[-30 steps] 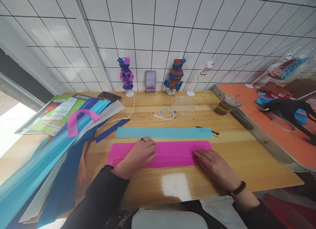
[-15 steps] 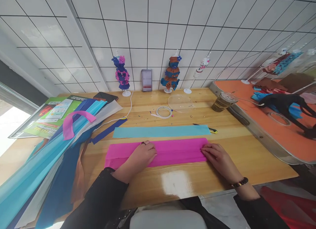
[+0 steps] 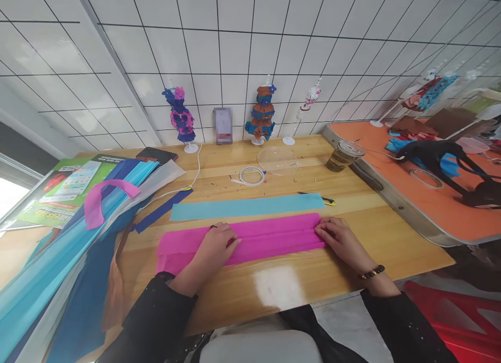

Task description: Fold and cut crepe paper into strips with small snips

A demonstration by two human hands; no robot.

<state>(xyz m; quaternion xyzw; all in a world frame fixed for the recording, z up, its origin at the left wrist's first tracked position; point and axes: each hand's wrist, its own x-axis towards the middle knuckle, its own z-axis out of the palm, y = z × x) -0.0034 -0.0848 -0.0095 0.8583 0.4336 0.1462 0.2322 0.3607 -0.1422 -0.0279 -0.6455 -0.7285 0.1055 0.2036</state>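
Note:
A long pink strip of what looks like crepe paper (image 3: 274, 232) lies across the wooden table in front of me, its near edge folded lengthwise. My left hand (image 3: 215, 248) rests on it left of the middle, with curled fingers closed on the fold. At the strip's right end, my right hand (image 3: 342, 237) pinches the folded layer between thumb and fingers. Just beyond lies a flat light-blue strip (image 3: 242, 207), with a yellow-and-black cutter (image 3: 329, 201) partly under its right end.
Behind are a roll of white tape (image 3: 251, 176), a clear disc (image 3: 277, 161), a drink cup (image 3: 344, 155), a phone (image 3: 223, 126) and small dressed stands (image 3: 261, 115). Coloured paper lengths (image 3: 78, 248) cover the left side. An orange table (image 3: 391, 180) adjoins on the right.
The view has shifted slightly. The fold along the pink strip now shows more distinctly between my hands, and both hands stay at about the same places on it.

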